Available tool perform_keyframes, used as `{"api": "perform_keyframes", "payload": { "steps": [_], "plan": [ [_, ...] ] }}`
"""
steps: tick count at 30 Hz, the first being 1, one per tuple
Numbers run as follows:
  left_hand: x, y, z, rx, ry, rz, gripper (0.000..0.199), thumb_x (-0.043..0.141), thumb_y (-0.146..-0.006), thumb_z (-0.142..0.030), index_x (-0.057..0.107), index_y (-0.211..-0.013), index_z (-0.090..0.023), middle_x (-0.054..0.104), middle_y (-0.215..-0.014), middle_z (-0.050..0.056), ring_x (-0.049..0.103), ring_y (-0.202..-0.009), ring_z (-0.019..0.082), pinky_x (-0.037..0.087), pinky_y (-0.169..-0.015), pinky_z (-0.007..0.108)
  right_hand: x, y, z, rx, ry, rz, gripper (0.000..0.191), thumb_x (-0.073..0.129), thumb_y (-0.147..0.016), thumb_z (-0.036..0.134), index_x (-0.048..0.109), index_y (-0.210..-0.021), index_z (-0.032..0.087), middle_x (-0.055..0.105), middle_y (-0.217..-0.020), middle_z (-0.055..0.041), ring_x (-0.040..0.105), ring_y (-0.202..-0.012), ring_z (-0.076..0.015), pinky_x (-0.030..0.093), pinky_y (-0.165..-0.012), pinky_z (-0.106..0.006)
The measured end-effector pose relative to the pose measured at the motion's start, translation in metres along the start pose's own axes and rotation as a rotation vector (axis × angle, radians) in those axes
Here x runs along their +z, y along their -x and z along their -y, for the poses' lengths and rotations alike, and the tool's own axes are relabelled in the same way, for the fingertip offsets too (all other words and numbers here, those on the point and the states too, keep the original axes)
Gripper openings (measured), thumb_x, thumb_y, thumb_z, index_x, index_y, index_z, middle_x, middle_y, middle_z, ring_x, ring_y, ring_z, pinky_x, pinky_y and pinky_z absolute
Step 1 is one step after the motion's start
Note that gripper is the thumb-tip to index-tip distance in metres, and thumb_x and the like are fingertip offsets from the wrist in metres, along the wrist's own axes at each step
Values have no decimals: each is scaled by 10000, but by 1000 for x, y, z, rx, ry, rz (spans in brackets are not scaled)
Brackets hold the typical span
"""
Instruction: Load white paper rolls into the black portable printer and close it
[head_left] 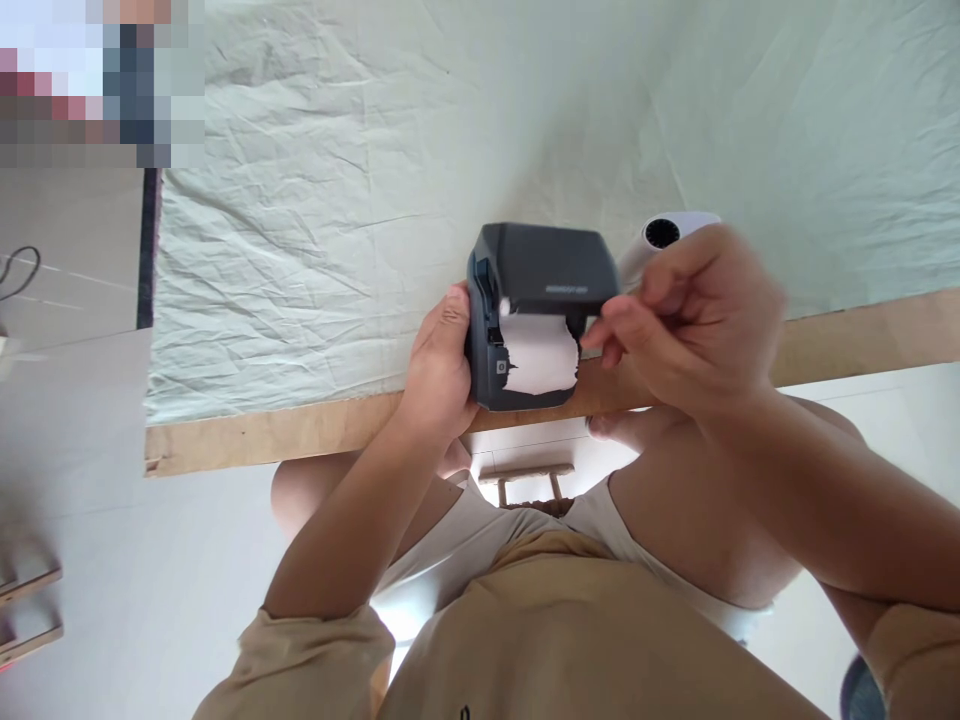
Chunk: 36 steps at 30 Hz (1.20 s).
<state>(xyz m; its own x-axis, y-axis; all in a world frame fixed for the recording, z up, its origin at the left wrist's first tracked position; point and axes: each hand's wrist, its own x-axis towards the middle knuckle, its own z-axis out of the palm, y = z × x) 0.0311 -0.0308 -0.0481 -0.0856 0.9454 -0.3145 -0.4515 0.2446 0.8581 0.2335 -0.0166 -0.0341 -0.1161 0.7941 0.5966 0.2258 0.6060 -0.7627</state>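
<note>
A dark grey portable receipt printer (491,385) is near the table's front edge, its lid (551,262) raised. Under the lid, white paper (541,355) with ragged side edges lies over the front of the printer. Wrapped around the printer's left side is my left hand (442,355), its fingertips partly hidden. My right hand (690,320) has curled fingers, with thumb and finger closed at the lid's lower right corner; it is slightly blurred. Just behind that hand a white device (694,218) with a round black face lies on the cloth, partly covered.
A wrinkled pale green cloth (315,200) covers the table, whose bare wooden front edge (337,425) runs in front of my knees. A wooden stool or rack part (536,472) shows between my legs. On the floor at left are a dark cable (22,265) and wooden pieces (34,640).
</note>
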Motion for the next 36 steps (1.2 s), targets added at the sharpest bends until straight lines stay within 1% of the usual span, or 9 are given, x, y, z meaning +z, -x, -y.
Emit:
{"api": "perform_keyframes", "payload": {
  "steps": [3, 5, 9, 15, 21, 23, 25, 30, 36],
  "plan": [
    [1, 1, 0, -55, -10, -25, 424, 814, -1022, -637, 780, -940, -223, 816, -871, -2, 828, -857, 176, 685, -781, 269, 5, -8, 7, -64, 65, -185, 283, 773, -1060, 344, 529, -923, 299, 655, -703, 75, 768, -641, -146, 435, -431, -253],
    [1, 1, 0, -74, -5, 24, 447, 790, -1027, -670, 798, -985, -225, 834, -906, 14, 849, -931, 207, 692, -798, 285, 5, -12, 10, -19, 184, -153, 234, 766, -1037, 326, 560, -930, 297, 776, -838, 51, 747, -634, -152, 461, -474, -299],
    [1, 4, -3, -25, -26, 217, 434, 783, -1032, -667, 797, -1012, -233, 837, -951, 33, 860, -1091, 278, 697, -830, 329, -1, -21, 14, 7, 521, 154, 64, 677, -999, 259, 713, -950, 276, 803, -820, 24, 650, -595, -158, 409, -574, -352],
    [3, 10, -9, -44, -105, 237, 481, 789, -1011, -707, 792, -1030, -226, 838, -947, 52, 862, -1096, 313, 713, -804, 368, -6, -36, 24, 98, 690, 583, 287, 717, -948, 279, 826, -1212, 309, 749, -771, 9, 607, -637, -185, 311, -593, -339],
    [2, 6, -5, -40, -77, 190, 469, 814, -990, -701, 786, -978, -233, 823, -893, 37, 869, -1106, 332, 734, -858, 399, -41, -45, 33, 230, 310, 389, 203, 773, -885, 275, 876, -1052, 326, 674, -702, 41, 603, -593, -132, 418, -578, -318],
    [0, 5, -3, -66, -69, 193, 481, 800, -994, -717, 786, -984, -236, 819, -893, 32, 876, -1056, 323, 739, -817, 396, -66, -50, 15, 257, 75, -29, 137, 796, -908, 401, 812, -989, 292, 775, -996, -16, 669, -719, -151, 420, -558, -322],
    [-2, 5, -2, -93, -64, 198, 501, 786, -993, -742, 794, -1020, -242, 824, -911, 32, 882, -1020, 319, 739, -766, 387, -91, -55, -14, 332, -31, -175, 313, 808, -861, 568, 735, -1006, 301, 734, -1080, -47, 684, -778, -172, 456, -570, -341],
    [-2, 6, -4, -129, -76, 180, 514, 758, -1005, -761, 787, -1060, -250, 833, -954, 43, 880, -1089, 342, 753, -795, 413, -118, -51, -78, 532, 207, -612, 393, 852, -819, 220, 467, -839, 296, 526, -750, 45, 419, -484, -84, 280, -454, -305],
    [4, 4, -8, -83, -117, 185, 550, 770, -975, -787, 771, -979, -236, 803, -905, 53, 870, -1010, 339, 713, -683, 390, -126, -26, -81, 544, 539, -320, 297, 877, -801, 137, 606, -850, 248, 760, -917, -39, 723, -814, -194, 579, -775, -418]
  ]
}}
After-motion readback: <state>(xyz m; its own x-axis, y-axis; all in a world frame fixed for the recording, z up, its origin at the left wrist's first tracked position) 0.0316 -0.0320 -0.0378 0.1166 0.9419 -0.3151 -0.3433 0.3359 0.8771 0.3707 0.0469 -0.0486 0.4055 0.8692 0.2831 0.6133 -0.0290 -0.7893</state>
